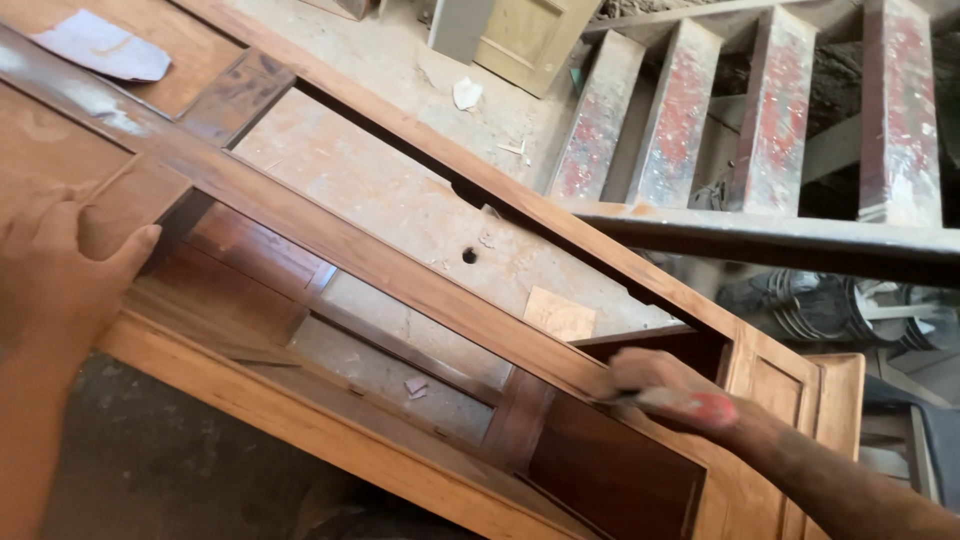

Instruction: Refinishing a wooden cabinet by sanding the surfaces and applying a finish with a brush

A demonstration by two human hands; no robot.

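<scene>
- Fingers of our right hand (668,385) are clenching around a small red-handled tool (690,404), likely a brush, though motion blur is hiding its working end; the tip is sitting at the inner edge of a rail of the reddish-brown wooden door frame with recessed panels (400,265).
- Our left hand (55,265) is lying flat and released on the frame's near left panel, thumb stretched along the edge, grasping nothing but bracing the wood.
- We are seeing the frame resting tilted across the view, above a dusty concrete floor (400,190) that shows through its open panel gaps.
- Long axis: we are reading it as running from upper left to lower right, with the far end dropping towards the lower right corner beside a dusty red-stained wooden staircase (760,110).
- Judgement on technique: we are favouring strokes along the rail's grain, following that diagonal, with the left hand pressing steadily so the frame is not rocking.
- We are also advising light pressure at the inner corners, where finish could be pooling.
- A pale sheet of sandpaper (105,45) is lying on the frame's upper left, apart from both hands.
</scene>
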